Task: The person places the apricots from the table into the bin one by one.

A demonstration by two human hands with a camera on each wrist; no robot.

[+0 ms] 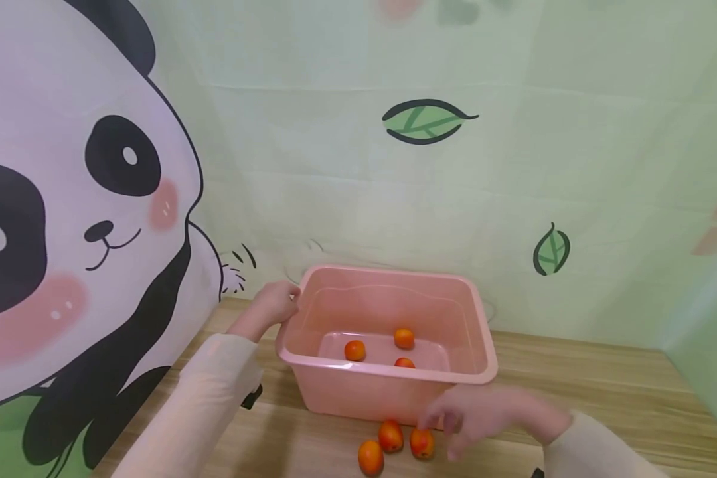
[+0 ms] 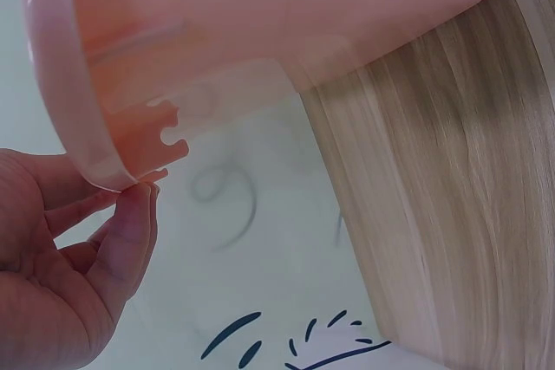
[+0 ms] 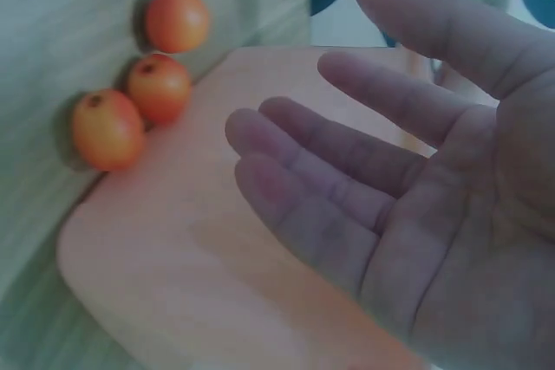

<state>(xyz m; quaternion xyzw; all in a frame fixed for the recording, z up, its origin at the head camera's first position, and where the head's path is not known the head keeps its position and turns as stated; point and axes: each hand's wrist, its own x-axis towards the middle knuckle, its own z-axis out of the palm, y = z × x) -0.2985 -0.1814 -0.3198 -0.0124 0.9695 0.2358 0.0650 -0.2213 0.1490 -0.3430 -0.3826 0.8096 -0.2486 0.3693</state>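
Behind pink bin [image 1: 388, 305], panda backdrop [image 1: 334, 179]; bin wall [image 1: 358, 392] part-hides fruit [image 1: 404, 363].

2 sleeved arms [image 1: 209, 392] forward; left hand [image 1: 275, 302] pinching; right hand [image 1: 480, 411] loose, fingers [image 3: 316, 223] apart.

This is a decorated indoor corner; whether of a home, a studio or a lab cannot be told. A creased, pale-green, cloth-like sheet [image 1: 322, 146] bearing a large black-and-white cartoon panda [image 1: 60, 126] and black-outlined green leaves [image 1: 421, 122] lines the left and far edges of a light-brown, wood-grained surface [image 1: 591, 385], turning at its far right corner.
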